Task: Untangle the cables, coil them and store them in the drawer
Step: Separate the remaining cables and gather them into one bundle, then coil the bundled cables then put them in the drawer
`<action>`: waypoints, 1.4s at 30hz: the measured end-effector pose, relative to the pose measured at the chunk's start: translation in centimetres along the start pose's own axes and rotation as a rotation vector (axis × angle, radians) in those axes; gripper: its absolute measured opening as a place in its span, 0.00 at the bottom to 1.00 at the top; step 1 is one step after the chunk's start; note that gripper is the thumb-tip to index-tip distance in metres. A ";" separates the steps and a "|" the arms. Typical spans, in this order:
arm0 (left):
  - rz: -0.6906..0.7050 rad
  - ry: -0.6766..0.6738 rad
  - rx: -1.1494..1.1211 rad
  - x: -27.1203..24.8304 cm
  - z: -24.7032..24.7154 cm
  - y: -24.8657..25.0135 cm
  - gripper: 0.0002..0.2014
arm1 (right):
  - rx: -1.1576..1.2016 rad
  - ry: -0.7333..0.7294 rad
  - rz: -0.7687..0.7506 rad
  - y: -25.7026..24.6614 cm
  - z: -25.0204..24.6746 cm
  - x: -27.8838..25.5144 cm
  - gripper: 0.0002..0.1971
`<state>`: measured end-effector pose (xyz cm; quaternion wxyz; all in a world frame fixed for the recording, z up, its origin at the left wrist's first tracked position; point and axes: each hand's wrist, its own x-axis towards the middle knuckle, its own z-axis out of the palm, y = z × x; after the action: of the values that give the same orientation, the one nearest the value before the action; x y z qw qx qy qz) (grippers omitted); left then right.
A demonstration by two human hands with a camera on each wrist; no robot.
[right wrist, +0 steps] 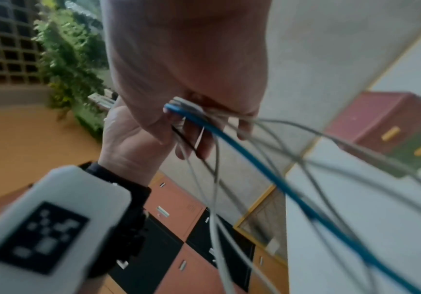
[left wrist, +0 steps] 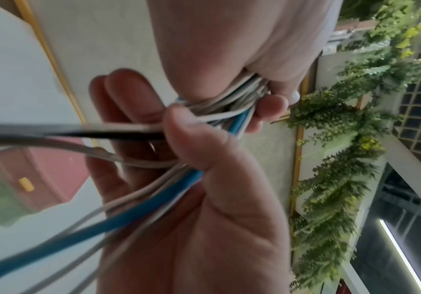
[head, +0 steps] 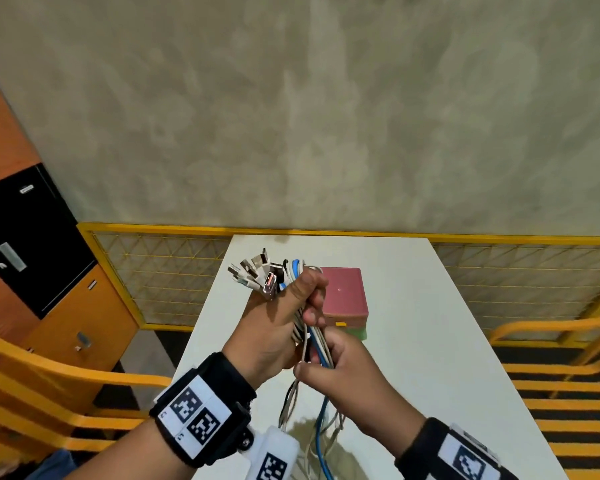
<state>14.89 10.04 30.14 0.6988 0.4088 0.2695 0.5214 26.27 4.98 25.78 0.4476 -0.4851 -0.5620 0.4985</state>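
Note:
A bundle of white, grey, black and blue cables [head: 314, 336] stands upright over the white table [head: 430, 341]. Its USB plugs [head: 257, 273] fan out at the top. My left hand [head: 291, 299] grips the bundle just under the plugs. My right hand [head: 321, 362] grips it lower down, fingers and thumb curled round the strands. The loose ends hang from there onto the table [head: 321, 434]. In the left wrist view the right hand [left wrist: 169, 151] fills the foreground and the left hand [left wrist: 262, 99] clamps the cables behind it. The blue cable [right wrist: 254, 163] trails from the right hand [right wrist: 199, 123].
A small pink and green drawer box [head: 343, 296] with yellow handles sits on the table just behind my hands, its drawers shut. Orange chairs stand at the left [head: 49, 375] and right [head: 551, 341]. Orange and black lockers [head: 66, 306] and a yellow mesh fence [head: 160, 271] lie beyond.

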 end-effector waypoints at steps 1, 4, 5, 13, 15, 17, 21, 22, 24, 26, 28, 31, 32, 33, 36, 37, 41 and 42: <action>-0.008 -0.013 -0.014 0.0 0.0 0.0 0.10 | 0.082 0.007 0.000 0.0 0.2 0.0 0.09; -0.013 -0.025 -0.056 0.2 -0.1 0.3 0.13 | 0.281 -0.118 0.050 -0.1 0.2 -0.1 0.19; -0.025 -0.025 -0.097 0.3 -0.2 0.6 0.14 | 0.265 -0.179 0.077 0.0 0.1 -0.1 0.21; -0.283 -0.419 -0.202 -1.6 -2.1 2.6 0.17 | -0.150 -0.423 0.277 2.1 -2.3 0.3 0.05; -0.377 -0.490 -0.156 -2.5 -2.7 2.3 0.17 | -0.262 -0.456 0.285 2.1 -3.0 0.7 0.07; -0.495 -0.532 -0.082 -3.0 -3.6 2.2 0.17 | -0.428 -0.481 0.276 1.9 -3.5 1.2 0.13; -0.736 -0.627 0.191 -3.8 -4.7 1.6 0.17 | -0.723 -0.591 0.245 0.3 -3.9 2.3 0.09; -0.799 -0.647 0.279 -3.9 -4.8 1.3 0.16 | -0.785 -0.611 0.248 0.0 -3.7 2.6 0.07; -0.870 -0.700 0.460 -3.6 -5.0 0.8 0.14 | -0.889 -0.644 0.256 -0.7 -3.1 3.1 0.09; -0.924 -0.719 0.660 -3.7 -5.1 -0.1 0.13 | -0.944 -0.671 0.252 -0.9 -3.0 3.4 0.12; -0.931 -0.645 0.842 -4.1 -5.3 -1.6 0.12 | -0.952 -0.657 0.248 -1.1 -3.3 3.8 0.09; -0.765 -0.376 0.966 -4.6 -6.0 -4.4 0.09 | -0.849 -0.577 0.275 -1.0 -3.6 3.6 0.07; -0.690 -0.293 0.957 -4.5 -6.1 -4.9 0.10 | -0.769 -0.545 0.284 -0.9 -3.6 3.4 0.06; -0.620 -0.228 0.932 -4.3 -6.2 -5.3 0.10 | -0.677 -0.513 0.291 -0.7 -3.6 3.1 0.08; -0.437 -0.150 0.843 -4.1 -5.7 -5.2 0.09 | -0.431 -0.449 0.258 -1.1 -3.6 2.4 0.13; -0.394 -0.135 0.789 -4.0 -5.7 -5.0 0.10 | -0.342 -0.445 0.245 -1.4 -3.5 2.1 0.15; -0.269 -0.047 0.544 -3.2 -5.8 -4.5 0.28 | -0.290 -0.379 0.102 -1.2 -2.3 0.8 0.30; -0.249 -0.004 0.445 -3.0 -5.7 -4.5 0.30 | -0.367 -0.346 0.051 -1.1 -1.9 0.4 0.33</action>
<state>11.66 8.33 23.23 0.6510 0.5172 0.4246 0.3585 27.96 5.62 27.02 0.2366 -0.4799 -0.6987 0.4750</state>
